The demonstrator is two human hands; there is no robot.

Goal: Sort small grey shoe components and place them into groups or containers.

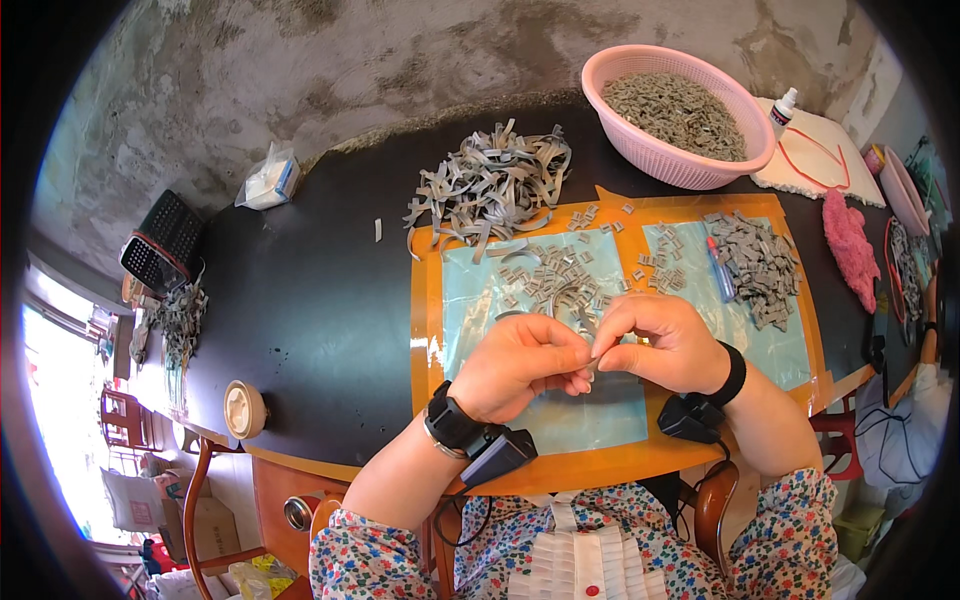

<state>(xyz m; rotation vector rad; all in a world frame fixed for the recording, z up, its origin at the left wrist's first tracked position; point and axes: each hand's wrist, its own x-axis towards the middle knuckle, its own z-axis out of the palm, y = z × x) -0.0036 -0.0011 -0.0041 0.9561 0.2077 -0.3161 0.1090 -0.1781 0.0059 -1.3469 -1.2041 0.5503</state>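
Note:
My left hand (515, 365) and my right hand (665, 345) meet over the blue sheet (590, 425), fingertips nearly touching. Both are closed in a pinch on a small grey piece (594, 363), mostly hidden by the fingers, so its exact kind does not show. Just beyond my hands lie loose grey buckle-like pieces (555, 275), with a few grey strips among them. A tangled heap of grey strips (490, 185) rests farther back. To the right, a denser pile of the grey pieces (762, 270) sits beside a blue tube with a red cap (720, 272).
A pink basket (640, 160) full of small grey pieces stands at the back right, near a white bottle (783, 112) on a white slab. A pink cloth (850, 250) lies at right. On the black table's left side are a round beige container (244, 409) and a black basket (162, 240).

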